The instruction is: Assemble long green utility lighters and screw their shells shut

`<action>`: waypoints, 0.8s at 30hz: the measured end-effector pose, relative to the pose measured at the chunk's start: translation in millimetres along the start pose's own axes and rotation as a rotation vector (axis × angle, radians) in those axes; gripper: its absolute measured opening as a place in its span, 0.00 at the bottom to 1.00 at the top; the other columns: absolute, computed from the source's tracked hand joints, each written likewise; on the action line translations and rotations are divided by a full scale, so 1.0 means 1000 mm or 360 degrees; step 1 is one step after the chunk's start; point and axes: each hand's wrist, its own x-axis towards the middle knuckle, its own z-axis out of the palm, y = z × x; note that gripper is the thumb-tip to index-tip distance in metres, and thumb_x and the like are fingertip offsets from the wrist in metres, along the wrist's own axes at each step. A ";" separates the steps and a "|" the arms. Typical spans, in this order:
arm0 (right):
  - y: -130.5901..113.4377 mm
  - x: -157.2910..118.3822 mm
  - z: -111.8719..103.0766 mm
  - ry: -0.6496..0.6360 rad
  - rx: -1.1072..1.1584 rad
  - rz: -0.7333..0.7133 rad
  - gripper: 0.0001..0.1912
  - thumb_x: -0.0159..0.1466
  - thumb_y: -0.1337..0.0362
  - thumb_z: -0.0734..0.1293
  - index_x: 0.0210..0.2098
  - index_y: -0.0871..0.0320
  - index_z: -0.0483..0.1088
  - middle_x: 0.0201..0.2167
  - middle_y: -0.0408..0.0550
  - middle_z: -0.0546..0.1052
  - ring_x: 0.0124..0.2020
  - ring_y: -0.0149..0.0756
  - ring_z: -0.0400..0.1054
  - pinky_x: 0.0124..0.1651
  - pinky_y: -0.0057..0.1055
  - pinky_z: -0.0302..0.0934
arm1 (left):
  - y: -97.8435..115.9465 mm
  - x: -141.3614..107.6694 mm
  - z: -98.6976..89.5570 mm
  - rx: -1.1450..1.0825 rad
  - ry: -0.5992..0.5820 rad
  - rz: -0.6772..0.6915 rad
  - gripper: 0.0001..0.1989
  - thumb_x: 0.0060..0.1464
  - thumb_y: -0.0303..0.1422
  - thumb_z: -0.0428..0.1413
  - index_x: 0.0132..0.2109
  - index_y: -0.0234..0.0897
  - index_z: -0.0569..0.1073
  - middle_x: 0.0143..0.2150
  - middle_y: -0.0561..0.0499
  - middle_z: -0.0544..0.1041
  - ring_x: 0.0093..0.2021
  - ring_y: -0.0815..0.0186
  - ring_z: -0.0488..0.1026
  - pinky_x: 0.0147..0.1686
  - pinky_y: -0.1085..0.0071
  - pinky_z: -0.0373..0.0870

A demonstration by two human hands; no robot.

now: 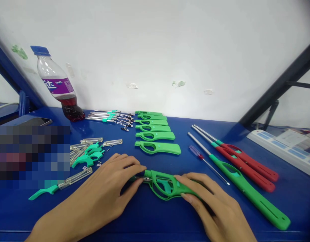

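Observation:
A green lighter body (161, 195) with a loop guard and a teal trigger (165, 185) lies across the front middle of the blue table. My left hand (114, 183) pinches its nozzle end, where a bit of metal shows between thumb and finger. Around the handle end on the right, my right hand (210, 198) has its thumb and fingers closed. Behind my hands is a column of several green shells (167, 148). Left of my left hand lie teal triggers (86, 156) and clear tubes (75, 177).
Metal rods with wires (104, 116) lie at the back, beside a bottle (60, 85). A screwdriver (207, 163), a long green lighter (256, 195), two red lighters (248, 169) and a power strip (283, 149) are on the right. A phone (36, 121) lies at the left.

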 end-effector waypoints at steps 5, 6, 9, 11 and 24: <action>-0.002 0.003 0.000 0.0043 0.0007 -0.0007 0.18 0.78 0.59 0.64 0.64 0.40 0.75 0.56 0.44 0.82 0.50 0.39 0.83 0.52 0.32 0.80 | -0.002 0.008 -0.006 -0.0177 -0.0034 0.0016 0.13 0.76 0.31 0.52 0.46 0.44 0.81 0.45 0.52 0.83 0.43 0.61 0.79 0.47 0.63 0.72; -0.003 0.003 0.000 0.0044 0.0008 -0.0010 0.18 0.79 0.59 0.64 0.64 0.40 0.75 0.56 0.44 0.82 0.50 0.38 0.83 0.52 0.32 0.80 | -0.002 0.009 -0.006 -0.0196 -0.0040 0.0006 0.13 0.76 0.30 0.52 0.45 0.44 0.82 0.45 0.52 0.83 0.42 0.62 0.79 0.46 0.63 0.72; -0.004 0.005 0.001 0.0055 0.0012 -0.0012 0.17 0.79 0.59 0.63 0.64 0.40 0.75 0.55 0.43 0.83 0.48 0.37 0.84 0.50 0.30 0.80 | -0.002 0.008 -0.003 -0.0221 -0.0041 -0.0008 0.15 0.76 0.30 0.51 0.45 0.43 0.82 0.44 0.52 0.82 0.41 0.62 0.78 0.45 0.64 0.70; -0.004 0.006 0.001 0.0064 0.0010 -0.0017 0.17 0.80 0.58 0.62 0.63 0.40 0.75 0.54 0.42 0.83 0.47 0.35 0.84 0.49 0.29 0.80 | -0.004 0.006 0.000 -0.0224 -0.0022 -0.0010 0.15 0.77 0.29 0.50 0.45 0.43 0.82 0.44 0.51 0.81 0.41 0.61 0.77 0.44 0.64 0.69; -0.003 0.004 0.002 0.0002 0.0040 0.0023 0.19 0.79 0.61 0.63 0.66 0.38 0.72 0.57 0.42 0.81 0.49 0.37 0.83 0.50 0.31 0.80 | -0.004 0.003 0.010 -0.0006 -0.0072 0.0151 0.20 0.70 0.16 0.42 0.43 0.42 0.74 0.45 0.51 0.76 0.39 0.62 0.68 0.43 0.62 0.56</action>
